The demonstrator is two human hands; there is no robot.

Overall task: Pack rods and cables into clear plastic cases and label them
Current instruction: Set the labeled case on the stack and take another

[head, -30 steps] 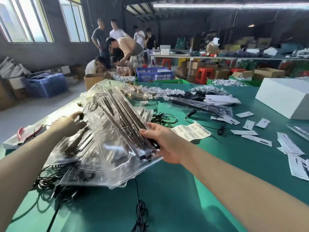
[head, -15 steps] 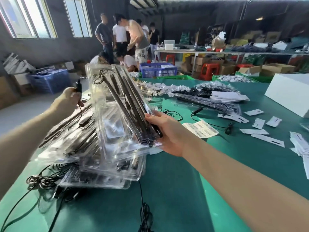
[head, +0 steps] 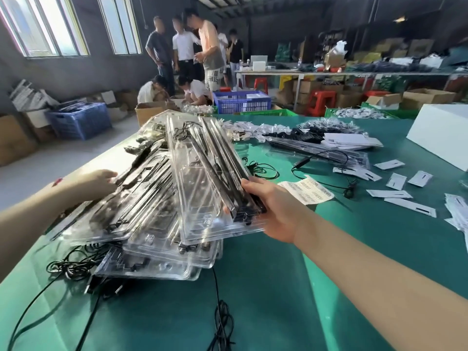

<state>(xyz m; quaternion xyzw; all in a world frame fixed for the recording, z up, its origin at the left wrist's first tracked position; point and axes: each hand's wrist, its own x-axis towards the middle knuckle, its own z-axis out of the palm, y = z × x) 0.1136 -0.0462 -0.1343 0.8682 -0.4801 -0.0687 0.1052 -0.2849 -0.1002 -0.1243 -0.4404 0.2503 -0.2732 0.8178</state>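
Head view: right hand [head: 276,211] fingers [head: 249,186] grip near corner of top clear case [head: 202,183] holding black rods [head: 222,171], tilted on the case stack [head: 157,252]. Left hand [head: 95,182] fingers rest relaxed on stack's left side. Loose cables [head: 73,264] and paper labels [head: 395,194] lie on green tabletop [head: 278,300].

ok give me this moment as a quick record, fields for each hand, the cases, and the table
right hand: grips the near end of the top clear case, tilted up
left hand: rests on the far-left side of the case stack
case contents: dark rods and cable
table: green; loose black cables, white label cards, printed sheet
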